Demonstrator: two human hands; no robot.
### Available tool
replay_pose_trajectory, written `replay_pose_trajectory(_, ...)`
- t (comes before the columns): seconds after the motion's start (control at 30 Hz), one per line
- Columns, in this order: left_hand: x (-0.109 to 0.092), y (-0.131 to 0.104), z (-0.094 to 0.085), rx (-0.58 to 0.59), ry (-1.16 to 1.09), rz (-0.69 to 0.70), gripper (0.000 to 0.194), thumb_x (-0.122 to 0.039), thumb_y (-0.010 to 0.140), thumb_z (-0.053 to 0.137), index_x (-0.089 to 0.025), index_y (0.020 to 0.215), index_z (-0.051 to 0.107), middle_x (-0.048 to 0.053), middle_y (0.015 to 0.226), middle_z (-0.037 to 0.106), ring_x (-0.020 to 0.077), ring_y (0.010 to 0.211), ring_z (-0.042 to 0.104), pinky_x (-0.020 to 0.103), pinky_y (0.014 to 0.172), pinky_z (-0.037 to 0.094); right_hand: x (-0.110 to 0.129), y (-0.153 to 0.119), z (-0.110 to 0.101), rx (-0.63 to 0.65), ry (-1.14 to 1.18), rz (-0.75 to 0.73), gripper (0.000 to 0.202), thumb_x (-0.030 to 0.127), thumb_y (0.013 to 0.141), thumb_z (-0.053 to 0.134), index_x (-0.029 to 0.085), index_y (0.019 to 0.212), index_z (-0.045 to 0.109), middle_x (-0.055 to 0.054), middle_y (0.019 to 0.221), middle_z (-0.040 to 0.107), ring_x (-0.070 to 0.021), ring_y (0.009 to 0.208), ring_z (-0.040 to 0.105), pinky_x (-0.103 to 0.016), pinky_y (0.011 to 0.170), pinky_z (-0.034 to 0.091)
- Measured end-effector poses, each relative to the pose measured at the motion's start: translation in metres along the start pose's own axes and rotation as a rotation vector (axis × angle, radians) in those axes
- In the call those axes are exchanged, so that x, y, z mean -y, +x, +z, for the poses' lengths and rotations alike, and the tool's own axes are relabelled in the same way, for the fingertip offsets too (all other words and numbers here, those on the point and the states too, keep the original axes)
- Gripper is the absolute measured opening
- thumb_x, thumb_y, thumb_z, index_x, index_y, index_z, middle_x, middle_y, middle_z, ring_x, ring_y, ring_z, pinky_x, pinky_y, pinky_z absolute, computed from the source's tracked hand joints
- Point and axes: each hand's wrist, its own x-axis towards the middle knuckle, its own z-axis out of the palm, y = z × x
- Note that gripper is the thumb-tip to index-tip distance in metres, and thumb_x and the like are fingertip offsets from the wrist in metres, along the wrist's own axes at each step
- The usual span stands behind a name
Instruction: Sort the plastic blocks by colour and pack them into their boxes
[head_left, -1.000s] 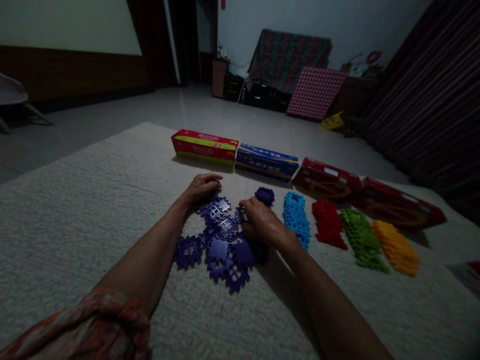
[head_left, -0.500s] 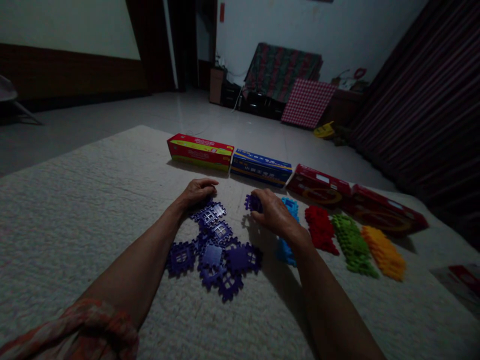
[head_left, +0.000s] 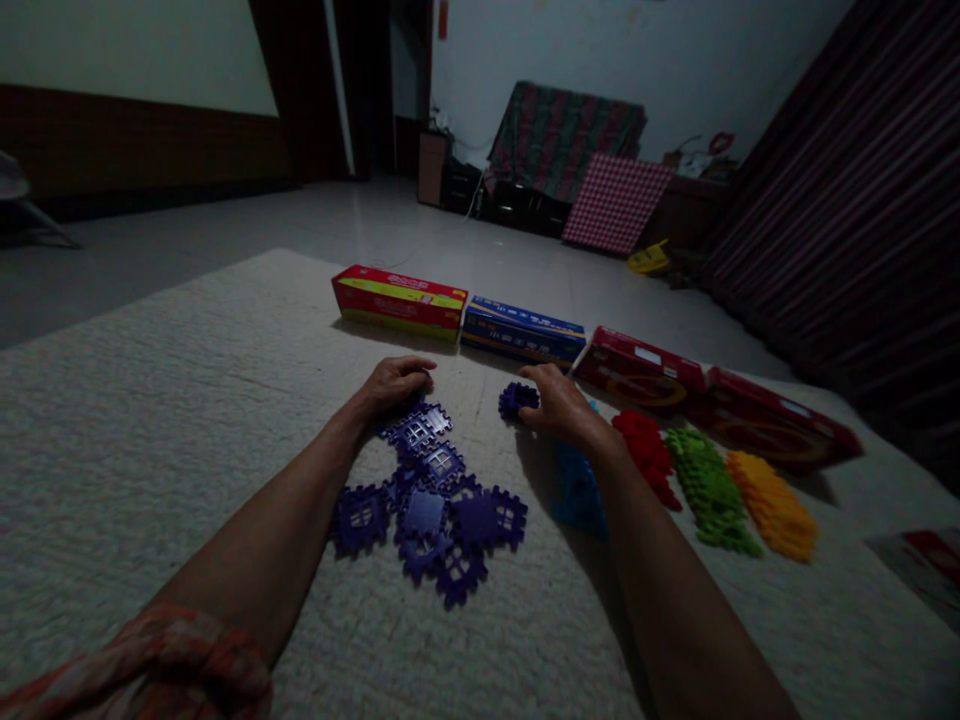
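Observation:
My left hand (head_left: 397, 384) lies at the far end of a loose pile of purple interlocking tiles (head_left: 424, 512). Its fingers are loosely curved, with a small gap to the thumb, and its palm side is hidden. Some tiles have window-like openings with cross bars. To the right, a small purple piece (head_left: 516, 400) with toothed edges rests on the mat, apart from the pile. Beside it is my right hand (head_left: 561, 402), thumb and fingers spread at the piece's right side; whether the thumb touches it I cannot tell. Blue tiles (head_left: 577, 490) are partly behind my right forearm.
Red (head_left: 645, 455), green (head_left: 711, 490) and yellow tiles (head_left: 772, 505) lie in separate groups at the right. Behind them stand a red-and-yellow box (head_left: 401, 305), a blue box (head_left: 523, 332) and two dark red boxes (head_left: 641, 372). Everything rests on a pale mat (head_left: 225, 350).
My right hand has moved slightly right and away from the purple piece, its fingers opening. That piece now sits on the mat. My left hand has stayed still.

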Motion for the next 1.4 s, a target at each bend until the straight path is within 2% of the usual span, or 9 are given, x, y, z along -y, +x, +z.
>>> replay_pose_trajectory(0.13, 0.0, -0.001, 0.0, 0.0, 0.013, 0.0, 0.038, -0.027, 0.066, 0.073, -0.016, 0.102, 0.073, 0.006, 0.079, 0.073, 0.0184, 0.075, 0.067, 0.034, 0.075, 0.051, 0.006, -0.015, -0.006, -0.061, 0.026, -0.069, 0.051, 0.015, 0.079, 0.067, 0.017, 0.129, 0.058, -0.015, 0.13, 0.058, -0.0275, 0.119, 0.058, -0.041, 0.102, 0.046)
replay_pose_trajectory(0.3, -0.001, -0.001, 0.001, -0.007, 0.006, -0.005, 0.038, -0.028, 0.064, 0.073, -0.016, 0.1, 0.073, 0.005, 0.077, 0.073, 0.0178, 0.072, 0.067, 0.033, 0.074, 0.051, 0.035, -0.045, -0.001, -0.008, 0.083, -0.192, 0.034, 0.016, 0.087, 0.059, 0.019, 0.12, 0.061, -0.012, 0.117, 0.064, -0.0237, 0.108, 0.062, -0.037, 0.096, 0.049)
replay_pose_trajectory(0.43, 0.001, 0.0, 0.001, -0.016, 0.017, 0.001, 0.039, -0.031, 0.064, 0.074, -0.016, 0.1, 0.073, 0.006, 0.078, 0.074, 0.0188, 0.074, 0.068, 0.033, 0.072, 0.051, 0.044, -0.054, 0.006, 0.013, 0.079, -0.188, 0.031, 0.016, 0.088, 0.059, 0.02, 0.118, 0.062, -0.011, 0.117, 0.065, -0.0227, 0.107, 0.063, -0.037, 0.094, 0.05)
replay_pose_trajectory(0.57, 0.004, 0.002, 0.0, 0.003, 0.022, 0.011, 0.041, -0.032, 0.064, 0.074, -0.015, 0.101, 0.073, 0.006, 0.077, 0.073, 0.0189, 0.073, 0.067, 0.033, 0.071, 0.051, 0.022, -0.038, -0.004, 0.02, 0.032, -0.116, 0.048, 0.014, 0.081, 0.065, 0.018, 0.128, 0.058, -0.014, 0.131, 0.063, -0.0264, 0.121, 0.059, -0.041, 0.104, 0.046)
replay_pose_trajectory(0.7, 0.003, 0.001, 0.0, 0.001, 0.032, 0.01, 0.04, -0.029, 0.064, 0.072, -0.015, 0.101, 0.073, 0.007, 0.077, 0.073, 0.0181, 0.07, 0.066, 0.033, 0.07, 0.049, 0.0, -0.014, -0.015, 0.153, -0.038, -0.02, 0.068, 0.017, 0.078, 0.07, 0.015, 0.143, 0.049, -0.018, 0.148, 0.052, -0.0315, 0.137, 0.048, -0.048, 0.113, 0.038)
replay_pose_trajectory(0.83, -0.001, -0.001, 0.002, -0.003, 0.038, 0.006, 0.038, -0.027, 0.065, 0.07, -0.014, 0.101, 0.073, 0.006, 0.077, 0.073, 0.0174, 0.069, 0.065, 0.033, 0.07, 0.048, -0.002, 0.002, -0.018, 0.273, -0.099, 0.019, 0.076, 0.021, 0.078, 0.072, 0.015, 0.148, 0.043, -0.019, 0.155, 0.045, -0.0328, 0.144, 0.041, -0.05, 0.116, 0.033)
replay_pose_trajectory(1.07, -0.002, 0.0, 0.001, 0.006, 0.072, 0.004, 0.036, -0.025, 0.067, 0.068, -0.015, 0.102, 0.074, 0.008, 0.08, 0.073, 0.0183, 0.072, 0.065, 0.034, 0.072, 0.049, -0.003, 0.013, -0.018, 0.304, -0.091, 0.024, 0.068, 0.023, 0.078, 0.071, 0.017, 0.143, 0.05, -0.017, 0.147, 0.056, -0.0313, 0.133, 0.054, -0.044, 0.111, 0.042)
replay_pose_trajectory(1.4, 0.009, 0.006, -0.003, 0.026, 0.066, 0.042, 0.04, -0.029, 0.066, 0.071, -0.015, 0.103, 0.074, 0.007, 0.079, 0.073, 0.0187, 0.073, 0.066, 0.034, 0.073, 0.05, -0.006, 0.018, -0.013, 0.275, -0.099, 0.004, 0.059, 0.024, 0.077, 0.073, 0.02, 0.134, 0.059, -0.014, 0.136, 0.063, -0.0298, 0.126, 0.059, -0.04, 0.104, 0.047)
